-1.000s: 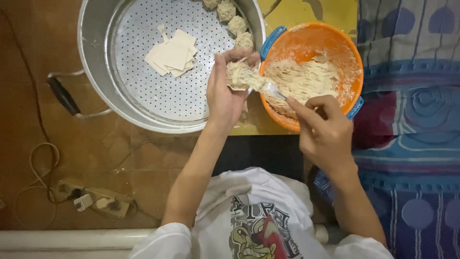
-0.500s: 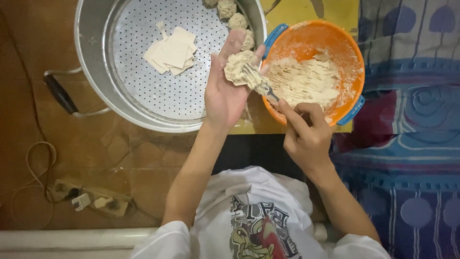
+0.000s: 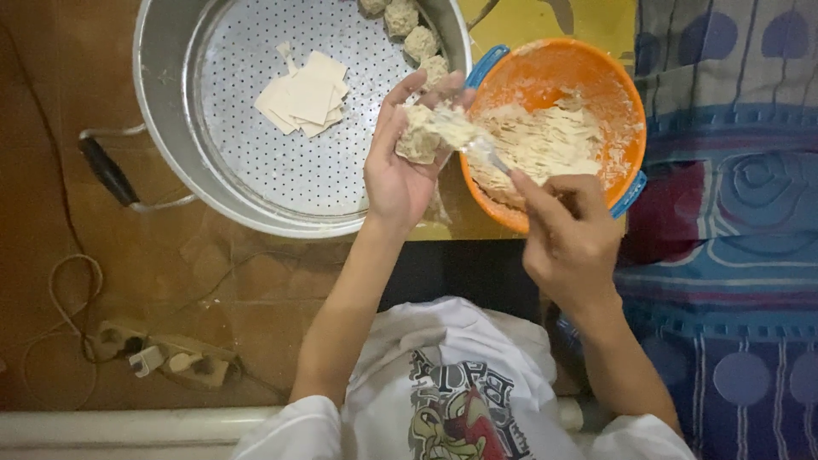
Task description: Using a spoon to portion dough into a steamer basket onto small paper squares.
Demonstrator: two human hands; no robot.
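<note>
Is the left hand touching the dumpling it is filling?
Touching. The head view shows the dumpling resting in the cupped left hand, fingers curled around it.

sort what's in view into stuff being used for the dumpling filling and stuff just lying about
In use: left hand, dumpling, right hand, utensil, orange bowl, steamer, wrappers.
Lying about: power strip, cable, patterned cloth.

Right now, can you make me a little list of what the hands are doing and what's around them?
left hand: cups a filled dumpling
right hand: holds a fork at the dumpling
bowl: orange, holds pale filling
steamer pot: metal, holds square wrappers and finished dumplings
floor: power strip
</note>
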